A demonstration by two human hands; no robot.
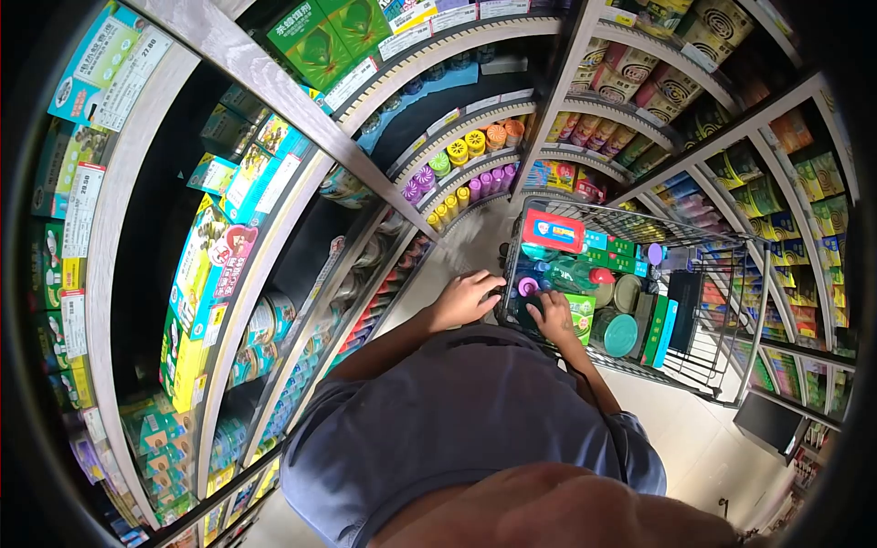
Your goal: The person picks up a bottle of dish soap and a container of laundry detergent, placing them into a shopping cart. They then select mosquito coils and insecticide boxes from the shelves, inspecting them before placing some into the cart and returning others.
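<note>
Head view: right hand (554, 316) hides dark item in cart (722, 260).

Shelves (274, 219) w/ boxed goods, purple air fresheners (493, 178), price tags (82, 205)

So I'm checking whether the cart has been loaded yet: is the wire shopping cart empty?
No, the shopping cart holds many goods, among them a red pack and a teal round lid.

A wire shopping cart (731, 301) stands in the aisle, crowded with boxes, tins and bottles.
</note>
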